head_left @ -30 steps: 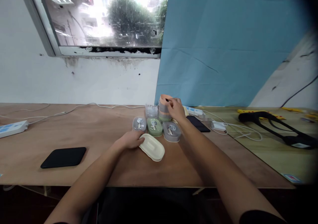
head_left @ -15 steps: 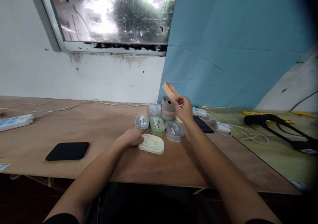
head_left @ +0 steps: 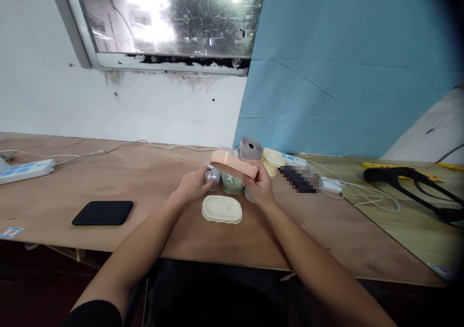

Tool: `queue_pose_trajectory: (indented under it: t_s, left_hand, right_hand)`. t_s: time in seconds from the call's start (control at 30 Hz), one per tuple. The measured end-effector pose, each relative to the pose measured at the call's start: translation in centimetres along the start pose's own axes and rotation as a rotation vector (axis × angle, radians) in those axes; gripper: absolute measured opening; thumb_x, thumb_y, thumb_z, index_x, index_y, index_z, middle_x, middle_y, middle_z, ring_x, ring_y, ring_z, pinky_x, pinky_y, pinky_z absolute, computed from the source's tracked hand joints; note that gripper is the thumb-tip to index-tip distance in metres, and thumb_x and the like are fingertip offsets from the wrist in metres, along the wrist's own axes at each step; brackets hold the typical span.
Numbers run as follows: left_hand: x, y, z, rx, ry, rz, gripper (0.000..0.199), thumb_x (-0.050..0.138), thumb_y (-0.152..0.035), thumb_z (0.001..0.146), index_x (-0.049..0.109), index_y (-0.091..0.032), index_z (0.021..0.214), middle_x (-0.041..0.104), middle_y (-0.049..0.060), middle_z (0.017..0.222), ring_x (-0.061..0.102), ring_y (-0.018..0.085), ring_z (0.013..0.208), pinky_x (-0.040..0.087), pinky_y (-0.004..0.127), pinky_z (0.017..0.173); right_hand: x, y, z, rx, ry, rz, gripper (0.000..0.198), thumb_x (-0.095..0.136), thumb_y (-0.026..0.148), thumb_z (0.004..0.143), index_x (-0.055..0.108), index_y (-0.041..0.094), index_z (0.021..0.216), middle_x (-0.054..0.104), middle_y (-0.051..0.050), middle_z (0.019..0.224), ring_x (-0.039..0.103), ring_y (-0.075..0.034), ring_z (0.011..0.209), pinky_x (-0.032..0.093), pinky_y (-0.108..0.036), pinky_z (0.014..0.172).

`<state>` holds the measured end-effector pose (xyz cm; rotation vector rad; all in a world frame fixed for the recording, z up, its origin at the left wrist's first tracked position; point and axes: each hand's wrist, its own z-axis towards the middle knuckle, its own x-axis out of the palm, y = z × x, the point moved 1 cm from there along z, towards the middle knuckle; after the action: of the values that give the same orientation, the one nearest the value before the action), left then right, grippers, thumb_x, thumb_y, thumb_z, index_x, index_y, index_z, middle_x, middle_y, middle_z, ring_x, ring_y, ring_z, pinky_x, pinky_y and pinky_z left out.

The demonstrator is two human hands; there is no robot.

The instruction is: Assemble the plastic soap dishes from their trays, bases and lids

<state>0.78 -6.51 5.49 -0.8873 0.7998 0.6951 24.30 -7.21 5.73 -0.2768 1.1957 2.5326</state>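
A peach-coloured curved sleeve (head_left: 232, 163) is raised in front of me, its right end gripped between the thumb and fingers of my right hand (head_left: 261, 187). Close to its left end is my left hand (head_left: 195, 184), thumb and fingers apart; whether the fingertips touch the sleeve I cannot tell. Below both hands a cream oval lid (head_left: 222, 209) lies on the table. Partly hidden behind the hands and sleeve stand a grey lidded container (head_left: 213, 178), a green one (head_left: 232, 185) and another greyish one (head_left: 249, 195).
Behind the containers are stacked grey sleeves (head_left: 251, 148) and a pile of cream lids (head_left: 272, 158). A black phone-like slab (head_left: 103, 213) lies at left. Power strips (head_left: 27, 171), white cables, an adapter (head_left: 330, 185) and a black strap (head_left: 398, 177) are spread along the table.
My right hand has brought the peach sleeve down and left, over the containers. My left hand has left the cream lid and risen toward the sleeve's left end.
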Motion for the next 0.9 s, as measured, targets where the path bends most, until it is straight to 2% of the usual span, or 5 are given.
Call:
queue_pose_trajectory:
  t_s: [0.17,0.33,0.47,0.73,0.9]
  left_hand:
    - [-0.7,0.3,-0.3,0.098,-0.175,-0.097,0.070,0.054,-0.036,0.080,0.028,-0.016,0.142,0.068,0.008,0.100,0.065,0.023,0.084,0.046,0.030,0.073]
    - [-0.6,0.2,-0.3,0.094,-0.286,-0.121,0.046,0.042,-0.023,0.086,0.045,-0.024,0.133,0.065,0.006,0.115,0.062,0.021,0.098,0.045,0.029,0.081]
    - [-0.4,0.9,0.1,0.053,-0.403,-0.243,0.040,0.039,-0.029,0.091,0.050,-0.020,0.129,0.069,0.005,0.098,0.062,0.015,0.082,0.046,0.027,0.078]
    - [-0.1,1.6,0.7,-0.014,-0.257,-0.653,0.054,0.033,-0.052,0.092,0.069,-0.013,0.092,0.071,0.008,0.086,0.065,0.018,0.079,0.049,0.026,0.068]
    - [-0.4,0.9,0.5,-0.065,-0.125,-0.740,0.065,0.030,-0.061,0.089,0.065,-0.008,0.105,0.062,0.003,0.058,0.053,0.013,0.047,0.041,0.024,0.047]
  right_hand:
    - [1.2,-0.1,-0.8,0.055,0.032,0.112,0.045,0.053,0.056,0.082,0.047,0.024,0.113,0.061,-0.001,0.080,0.054,-0.014,0.048,0.046,-0.029,0.044]
    - [1.6,0.2,-1.0,0.109,0.039,0.106,0.045,0.052,0.056,0.083,0.049,0.025,0.116,0.062,-0.002,0.078,0.051,-0.014,0.044,0.044,-0.029,0.042]
    - [1.2,1.1,-0.9,0.060,0.065,-0.007,0.045,0.048,0.059,0.084,0.058,0.022,0.108,0.064,-0.003,0.076,0.057,-0.017,0.058,0.044,-0.028,0.050]
    - [1.0,1.8,-0.9,0.000,0.259,-0.397,0.048,0.044,0.057,0.086,0.056,0.019,0.060,0.050,0.002,0.053,0.046,-0.012,0.053,0.028,-0.024,0.049]
    - [0.4,0.9,-0.4,0.063,0.260,-0.479,0.051,0.044,0.058,0.085,0.053,0.019,0.054,0.051,0.001,0.051,0.046,-0.012,0.051,0.023,-0.025,0.047]
